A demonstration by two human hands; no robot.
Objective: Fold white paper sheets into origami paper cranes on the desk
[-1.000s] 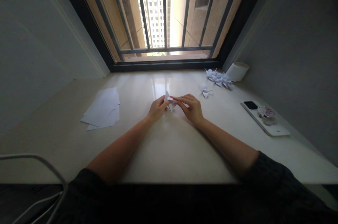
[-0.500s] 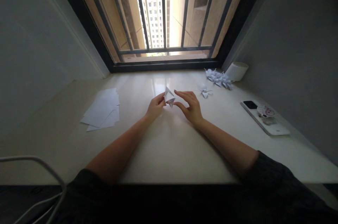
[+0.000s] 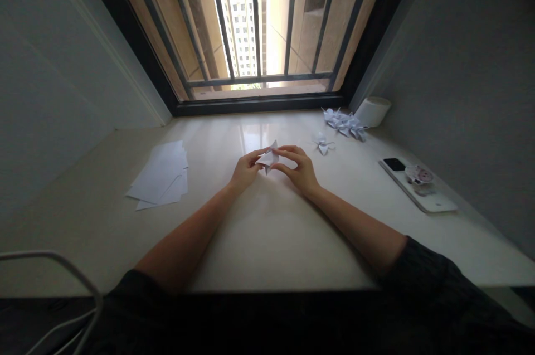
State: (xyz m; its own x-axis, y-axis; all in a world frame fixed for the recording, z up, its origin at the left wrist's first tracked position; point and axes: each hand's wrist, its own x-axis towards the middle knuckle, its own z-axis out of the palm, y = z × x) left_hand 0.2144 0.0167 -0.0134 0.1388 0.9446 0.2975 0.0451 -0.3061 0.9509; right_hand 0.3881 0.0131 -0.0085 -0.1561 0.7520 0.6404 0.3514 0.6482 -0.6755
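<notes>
A small folded piece of white paper (image 3: 268, 157) is held just above the pale stone sill (image 3: 267, 221), in the middle of the view. My left hand (image 3: 244, 171) pinches its left side. My right hand (image 3: 300, 170) pinches its right side between thumb and fingers. One finished paper crane (image 3: 323, 145) lies on the sill a little to the right of my right hand. Both forearms rest on the sill.
A stack of white sheets (image 3: 161, 174) lies at the left. A heap of several folded cranes (image 3: 345, 123) and a white roll (image 3: 373, 111) sit at the back right. A phone (image 3: 416, 183) lies at the right. A barred window (image 3: 259, 26) rises behind.
My right hand, which had let go with its fingers apart half a second ago, has closed on the folded paper again. The paper has turned in my fingers and lies flatter.
</notes>
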